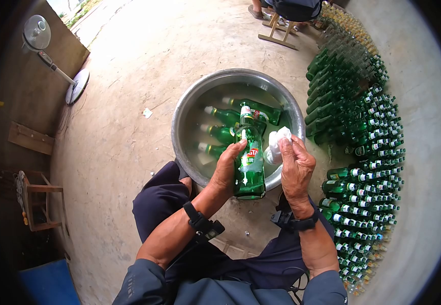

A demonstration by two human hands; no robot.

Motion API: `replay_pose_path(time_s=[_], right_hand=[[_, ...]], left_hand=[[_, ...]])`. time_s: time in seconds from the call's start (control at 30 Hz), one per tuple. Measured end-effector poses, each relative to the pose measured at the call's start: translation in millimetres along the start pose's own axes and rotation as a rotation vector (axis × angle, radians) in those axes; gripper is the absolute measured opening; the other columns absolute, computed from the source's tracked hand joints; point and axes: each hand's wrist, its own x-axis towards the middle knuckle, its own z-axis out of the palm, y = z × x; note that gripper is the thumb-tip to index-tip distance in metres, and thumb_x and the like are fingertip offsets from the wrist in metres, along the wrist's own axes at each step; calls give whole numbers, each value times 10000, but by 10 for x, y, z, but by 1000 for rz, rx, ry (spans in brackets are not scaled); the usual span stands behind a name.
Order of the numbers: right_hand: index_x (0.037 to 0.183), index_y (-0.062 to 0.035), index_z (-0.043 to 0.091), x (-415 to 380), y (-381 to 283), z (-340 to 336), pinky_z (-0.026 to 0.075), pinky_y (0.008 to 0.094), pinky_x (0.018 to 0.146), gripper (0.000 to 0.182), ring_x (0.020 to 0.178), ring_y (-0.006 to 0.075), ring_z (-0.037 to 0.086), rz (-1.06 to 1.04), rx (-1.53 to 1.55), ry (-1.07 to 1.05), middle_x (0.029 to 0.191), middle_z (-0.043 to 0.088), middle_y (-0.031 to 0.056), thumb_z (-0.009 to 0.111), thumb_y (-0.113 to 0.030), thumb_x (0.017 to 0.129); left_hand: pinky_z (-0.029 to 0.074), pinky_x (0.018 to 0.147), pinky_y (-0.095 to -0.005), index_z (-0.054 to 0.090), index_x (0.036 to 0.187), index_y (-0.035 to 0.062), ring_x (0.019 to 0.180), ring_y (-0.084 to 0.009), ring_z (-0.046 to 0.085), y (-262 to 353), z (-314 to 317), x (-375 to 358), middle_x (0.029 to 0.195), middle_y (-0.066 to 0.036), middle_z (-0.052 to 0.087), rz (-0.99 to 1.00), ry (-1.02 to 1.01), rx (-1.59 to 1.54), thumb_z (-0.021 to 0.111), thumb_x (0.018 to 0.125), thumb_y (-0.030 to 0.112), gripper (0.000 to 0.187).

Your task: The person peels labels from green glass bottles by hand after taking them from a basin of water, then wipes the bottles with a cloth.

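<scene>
A green glass bottle [251,170] with a red and white label is in my left hand [225,165], its neck pointing away from me over the near part of a metal basin [182,86]. My left fingers are wrapped round the bottle's side, partly hidden behind it. Just to the right, my right hand [296,165] pinches a wet white cloth [277,144] that hangs over the basin. Several more green bottles [224,115] lie in the cloudy water, their necks mostly toward the left.
Rows of green bottles [363,175] line the wall on my right. A standing fan [53,63] and a wooden stool [40,195] are at the left. Farther off, a person sits on a wooden seat [278,36]. A white scrap [147,113] lies on the concrete floor.
</scene>
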Motion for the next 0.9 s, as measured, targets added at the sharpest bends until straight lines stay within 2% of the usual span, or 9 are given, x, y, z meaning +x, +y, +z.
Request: replay_pose_path(time_s=[0.03, 0.27, 0.33, 0.47, 0.57, 0.63, 0.67, 0.73, 0.9], right_hand=[[1135, 93, 709, -6, -39, 1, 522, 292, 920, 258, 1103, 195, 642, 18, 36, -10, 1209, 668, 156, 654, -136, 1029], [1114, 82, 721, -70, 71, 135, 537, 297, 895, 225, 1032, 172, 652, -74, 6, 65, 1223, 634, 118, 703, -110, 998], [1120, 78, 725, -70, 28, 90, 544, 284, 835, 234, 947, 145, 651, -73, -102, -8, 1129, 638, 92, 721, -114, 987], [1123, 77, 727, -71, 10, 89, 543, 275, 765, 246, 870, 120, 640, -50, -77, -22, 1043, 640, 75, 731, -125, 983], [1111, 56, 735, -68, -39, 82, 533, 288, 705, 244, 796, 131, 646, -132, -209, -23, 931, 648, 71, 747, -142, 970], [1090, 25, 744, -43, -66, 58, 525, 313, 667, 241, 742, 184, 655, -139, -342, -46, 834, 637, 94, 778, -157, 936], [1090, 25, 744, -37, -62, 57, 525, 313, 667, 241, 742, 184, 655, -138, -342, -47, 834, 637, 94, 778, -157, 936], [1063, 3, 749, -30, -42, 55, 525, 346, 658, 237, 730, 251, 668, -138, -383, -19, 810, 643, 123, 803, -161, 901], [1066, 9, 741, -35, 50, 65, 534, 368, 669, 229, 742, 282, 687, -153, -347, -18, 865, 680, 149, 780, -159, 914]], left_hand=[[622, 759, -350, 616, 1242, 31, 834, -196, 728, -18, -36, 23, 1015, -102, 725, -13, -21, 7, 590, 1012, 407, 441], [614, 772, -350, 615, 1262, 30, 850, -197, 730, -76, -80, 65, 1059, -98, 734, -32, 40, 19, 585, 1017, 391, 437], [613, 774, -350, 614, 1268, 30, 851, -201, 731, -109, -114, 95, 1071, -102, 735, -30, 41, 38, 586, 1017, 390, 440], [612, 772, -352, 615, 1266, 27, 850, -201, 731, -160, -131, 120, 1076, -104, 736, -19, 82, 23, 585, 1018, 388, 439], [610, 775, -351, 619, 1251, 26, 857, -202, 731, -159, -123, 106, 1064, -104, 734, -20, 76, 10, 586, 1018, 385, 430], [609, 775, -350, 622, 1233, 25, 856, -201, 730, -147, -125, 87, 1048, -101, 731, -35, 54, 14, 594, 1015, 371, 410], [609, 775, -350, 622, 1233, 25, 856, -201, 730, -147, -121, 83, 1048, -101, 731, -35, 54, 14, 594, 1015, 371, 410], [609, 769, -348, 627, 1208, 28, 855, -194, 729, -155, -111, 82, 1026, -96, 726, -25, 56, 24, 607, 1011, 350, 378], [606, 774, -343, 634, 1184, 35, 850, -181, 724, -165, -98, 73, 1016, -86, 722, -5, 64, 26, 616, 1009, 331, 344]])
